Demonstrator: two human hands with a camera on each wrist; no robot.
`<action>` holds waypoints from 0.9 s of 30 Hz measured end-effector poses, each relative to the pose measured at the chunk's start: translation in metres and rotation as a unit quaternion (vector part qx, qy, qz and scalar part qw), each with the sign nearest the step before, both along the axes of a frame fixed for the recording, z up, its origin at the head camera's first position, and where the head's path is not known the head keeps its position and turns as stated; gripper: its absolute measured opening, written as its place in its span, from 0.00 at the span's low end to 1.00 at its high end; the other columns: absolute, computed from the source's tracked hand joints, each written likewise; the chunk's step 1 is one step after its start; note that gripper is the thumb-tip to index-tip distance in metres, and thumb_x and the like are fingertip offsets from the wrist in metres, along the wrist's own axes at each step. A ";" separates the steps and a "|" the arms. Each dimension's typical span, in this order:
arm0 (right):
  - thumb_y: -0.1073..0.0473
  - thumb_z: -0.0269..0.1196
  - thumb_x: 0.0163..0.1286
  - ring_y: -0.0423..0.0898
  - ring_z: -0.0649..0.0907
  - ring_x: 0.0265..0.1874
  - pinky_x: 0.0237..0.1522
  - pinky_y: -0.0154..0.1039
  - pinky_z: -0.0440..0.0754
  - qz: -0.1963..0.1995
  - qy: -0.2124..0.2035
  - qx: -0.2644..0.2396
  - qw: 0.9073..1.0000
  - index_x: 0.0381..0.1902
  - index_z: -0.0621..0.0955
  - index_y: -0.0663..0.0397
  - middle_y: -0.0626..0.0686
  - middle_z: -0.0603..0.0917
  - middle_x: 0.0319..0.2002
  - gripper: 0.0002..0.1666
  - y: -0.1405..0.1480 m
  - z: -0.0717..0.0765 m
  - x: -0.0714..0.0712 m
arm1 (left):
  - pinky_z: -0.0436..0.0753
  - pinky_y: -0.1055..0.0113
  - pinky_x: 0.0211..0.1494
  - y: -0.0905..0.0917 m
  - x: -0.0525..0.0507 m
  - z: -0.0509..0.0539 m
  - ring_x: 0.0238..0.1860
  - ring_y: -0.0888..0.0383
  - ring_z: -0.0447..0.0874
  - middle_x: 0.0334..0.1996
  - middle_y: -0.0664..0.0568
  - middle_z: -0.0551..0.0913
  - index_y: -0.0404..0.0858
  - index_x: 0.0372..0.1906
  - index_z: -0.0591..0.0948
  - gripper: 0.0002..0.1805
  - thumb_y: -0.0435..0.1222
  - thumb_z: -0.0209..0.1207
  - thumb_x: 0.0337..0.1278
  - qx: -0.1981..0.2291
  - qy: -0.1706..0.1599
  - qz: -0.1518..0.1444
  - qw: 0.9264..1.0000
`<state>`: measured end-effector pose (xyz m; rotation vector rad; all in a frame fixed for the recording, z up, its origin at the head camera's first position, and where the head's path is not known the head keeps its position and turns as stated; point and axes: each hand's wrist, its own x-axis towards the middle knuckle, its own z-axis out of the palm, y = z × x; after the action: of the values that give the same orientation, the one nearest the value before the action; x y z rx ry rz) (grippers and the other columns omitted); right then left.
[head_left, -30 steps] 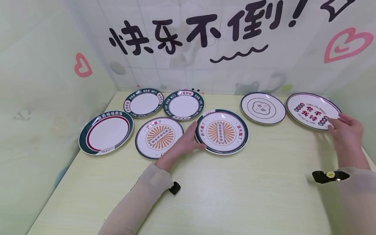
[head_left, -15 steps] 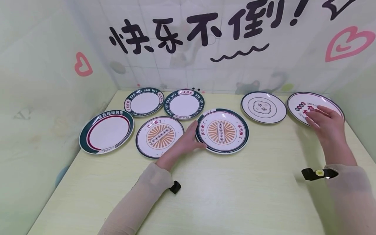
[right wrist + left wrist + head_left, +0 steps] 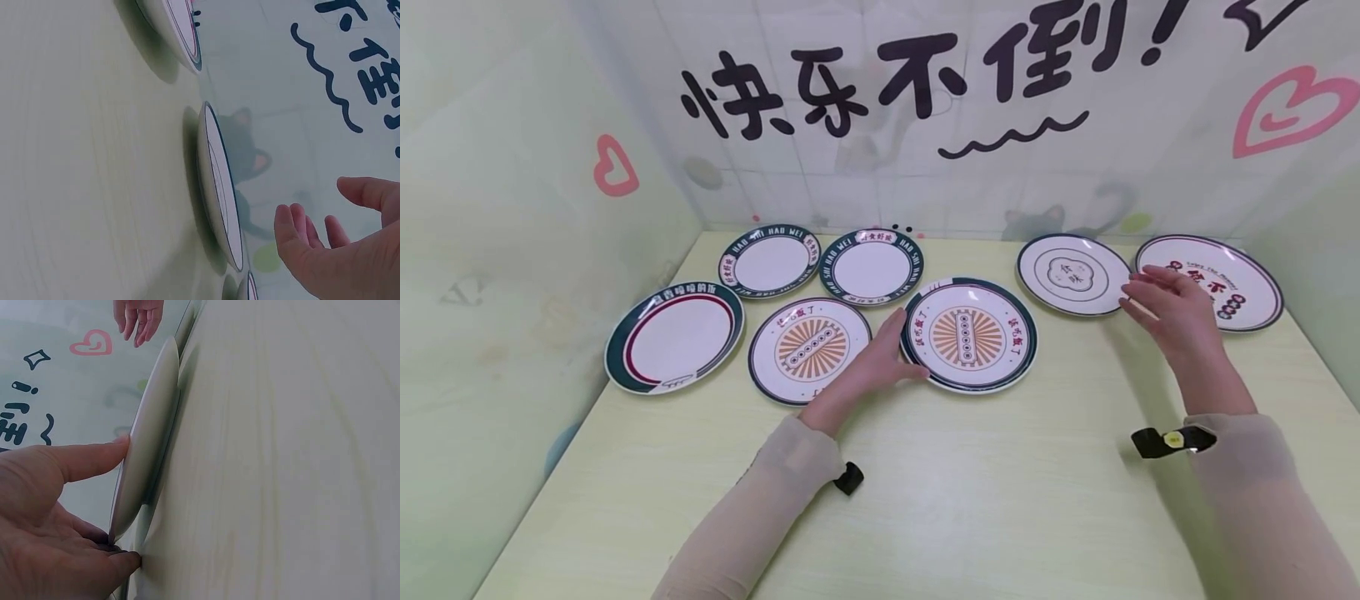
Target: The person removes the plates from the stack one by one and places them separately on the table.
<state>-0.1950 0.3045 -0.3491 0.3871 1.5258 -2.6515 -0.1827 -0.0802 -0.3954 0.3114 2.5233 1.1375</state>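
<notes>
In the head view my left hand point(image 3: 877, 360) is at the left rim of a white plate point(image 3: 968, 333) with a dark green edge and an orange sunburst. Its thumb and fingers grip that rim in the left wrist view, where the plate point(image 3: 147, 434) shows edge-on. My right hand point(image 3: 1180, 312) hovers with relaxed fingers between a smaller white plate point(image 3: 1048, 283) with a flower-shaped outline and a larger oval-looking plate point(image 3: 1258, 292) with red characters. It covers part of the larger plate's left side. In the right wrist view my right hand point(image 3: 340, 240) holds nothing.
Two green-rimmed plates, a left one point(image 3: 767, 290) and a right one point(image 3: 874, 298), lie near the back wall point(image 3: 940, 200). Left of my left hand are a second sunburst plate point(image 3: 767, 333) and a green-and-red-rimmed plate point(image 3: 677, 346). All lie on a pale wooden table point(image 3: 955, 500).
My right hand has left the right rim of the plate with red characters and moved left across it, toward the flower-outline plate. My left hand and the plates have stayed put.
</notes>
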 end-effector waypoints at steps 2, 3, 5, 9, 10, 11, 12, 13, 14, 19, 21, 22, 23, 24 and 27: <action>0.71 0.63 0.66 0.40 0.87 0.37 0.42 0.33 0.89 0.012 0.005 0.013 1.000 0.47 0.76 0.51 0.48 0.84 0.38 0.15 -0.005 -0.001 0.000 | 0.41 0.57 0.84 0.000 0.000 0.000 0.82 0.48 0.35 0.81 0.41 0.37 0.32 0.79 0.41 0.59 0.37 0.70 0.54 0.000 0.000 0.001 1.000; 0.71 0.63 0.67 0.39 0.87 0.37 0.43 0.33 0.89 0.018 0.006 0.021 1.000 0.48 0.75 0.51 0.47 0.84 0.39 0.16 -0.008 -0.001 0.000 | 0.41 0.57 0.84 0.000 0.000 0.000 0.82 0.48 0.35 0.81 0.41 0.37 0.32 0.79 0.41 0.59 0.37 0.70 0.54 0.000 0.000 0.001 1.000; 0.70 0.64 0.67 0.39 0.86 0.38 0.44 0.32 0.89 0.030 0.009 0.033 0.999 0.50 0.74 0.52 0.47 0.83 0.39 0.17 -0.013 -0.003 0.000 | 0.41 0.57 0.85 0.000 0.000 0.000 0.82 0.48 0.35 0.81 0.41 0.37 0.32 0.79 0.41 0.59 0.37 0.70 0.54 0.000 0.000 0.000 1.000; 0.68 0.64 0.67 0.38 0.86 0.39 0.45 0.31 0.88 0.050 0.009 0.056 0.997 0.52 0.71 0.53 0.45 0.83 0.40 0.20 -0.022 -0.006 0.000 | 0.41 0.57 0.84 0.000 0.000 -0.001 0.82 0.48 0.35 0.81 0.41 0.37 0.32 0.79 0.41 0.59 0.37 0.69 0.54 0.003 0.000 0.000 1.000; 0.68 0.65 0.67 0.37 0.85 0.39 0.45 0.31 0.88 0.055 0.005 0.065 0.996 0.53 0.70 0.53 0.45 0.83 0.40 0.20 -0.024 -0.007 0.000 | 0.41 0.57 0.84 0.000 0.000 -0.001 0.82 0.48 0.35 0.81 0.41 0.37 0.32 0.79 0.41 0.59 0.37 0.69 0.54 0.004 0.000 0.000 1.000; 0.67 0.65 0.67 0.37 0.85 0.39 0.45 0.30 0.88 0.060 0.002 0.072 0.996 0.54 0.70 0.53 0.44 0.82 0.41 0.21 -0.026 -0.007 0.000 | 0.41 0.57 0.84 0.000 0.000 -0.001 0.82 0.48 0.35 0.81 0.41 0.37 0.32 0.79 0.41 0.59 0.36 0.69 0.54 0.005 0.000 0.000 1.000; 0.66 0.65 0.67 0.36 0.85 0.40 0.44 0.30 0.88 0.064 -0.003 0.081 0.995 0.54 0.71 0.52 0.44 0.82 0.42 0.21 -0.027 -0.008 0.000 | 0.41 0.57 0.84 0.000 0.000 -0.001 0.82 0.48 0.35 0.81 0.41 0.37 0.32 0.79 0.41 0.59 0.36 0.69 0.54 0.006 0.000 0.001 1.000; 0.65 0.65 0.67 0.36 0.84 0.40 0.44 0.30 0.88 0.067 -0.007 0.089 0.994 0.54 0.71 0.51 0.44 0.81 0.44 0.21 -0.029 -0.009 -0.001 | 0.41 0.57 0.84 0.000 0.000 -0.001 0.82 0.48 0.35 0.81 0.41 0.37 0.33 0.79 0.41 0.59 0.36 0.70 0.54 0.007 -0.001 0.002 1.000; 0.64 0.65 0.68 0.36 0.84 0.41 0.45 0.29 0.88 0.073 -0.013 0.100 0.992 0.55 0.70 0.51 0.44 0.79 0.45 0.22 -0.031 -0.010 -0.001 | 0.41 0.57 0.84 0.000 0.000 -0.001 0.82 0.48 0.35 0.81 0.41 0.37 0.33 0.79 0.41 0.59 0.36 0.70 0.54 0.008 -0.001 0.002 1.000; 0.63 0.65 0.69 0.35 0.83 0.41 0.46 0.28 0.87 0.095 -0.021 0.128 0.987 0.55 0.70 0.49 0.45 0.75 0.48 0.21 -0.039 -0.016 -0.002 | 0.41 0.57 0.84 0.000 0.000 -0.002 0.82 0.49 0.35 0.81 0.42 0.37 0.34 0.80 0.41 0.59 0.37 0.70 0.54 0.006 -0.003 0.004 1.000; 0.62 0.65 0.69 0.34 0.84 0.41 0.47 0.28 0.87 0.103 -0.020 0.135 0.985 0.55 0.70 0.49 0.45 0.75 0.48 0.21 -0.041 -0.018 -0.002 | 0.41 0.57 0.84 0.000 0.000 -0.002 0.82 0.49 0.35 0.81 0.42 0.37 0.34 0.80 0.41 0.59 0.37 0.70 0.54 0.003 -0.003 0.004 1.000; 0.62 0.65 0.69 0.34 0.84 0.41 0.47 0.27 0.86 0.108 -0.020 0.137 0.985 0.55 0.70 0.49 0.45 0.75 0.48 0.21 -0.042 -0.019 -0.002 | 0.41 0.57 0.84 0.000 0.000 -0.002 0.82 0.49 0.35 0.81 0.42 0.37 0.34 0.80 0.41 0.59 0.37 0.69 0.54 0.002 -0.003 0.003 1.000; 0.62 0.65 0.69 0.34 0.83 0.42 0.48 0.27 0.86 0.112 -0.019 0.141 0.983 0.55 0.70 0.49 0.45 0.75 0.48 0.20 -0.043 -0.020 -0.001 | 0.41 0.58 0.84 0.000 0.000 -0.002 0.82 0.49 0.34 0.81 0.42 0.37 0.34 0.80 0.40 0.59 0.37 0.69 0.54 0.000 -0.003 0.003 1.000; 0.62 0.64 0.69 0.34 0.83 0.42 0.48 0.27 0.86 0.117 -0.018 0.145 0.982 0.56 0.70 0.49 0.45 0.75 0.49 0.21 -0.045 -0.021 -0.001 | 0.41 0.57 0.84 -0.001 0.000 -0.002 0.82 0.49 0.35 0.81 0.42 0.37 0.34 0.80 0.40 0.59 0.37 0.69 0.54 0.000 -0.002 0.002 1.000; 0.61 0.64 0.70 0.35 0.84 0.43 0.49 0.28 0.86 0.128 -0.016 0.149 0.980 0.58 0.69 0.51 0.46 0.74 0.49 0.22 -0.048 -0.023 0.000 | 0.40 0.58 0.85 0.000 -0.001 -0.002 0.82 0.49 0.35 0.81 0.42 0.37 0.34 0.80 0.40 0.59 0.37 0.69 0.54 0.000 -0.002 0.002 1.000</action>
<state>-0.1950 0.2563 -0.3726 0.2251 1.8296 -2.2193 -0.1832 -0.0807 -0.3977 0.3051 2.5219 1.1372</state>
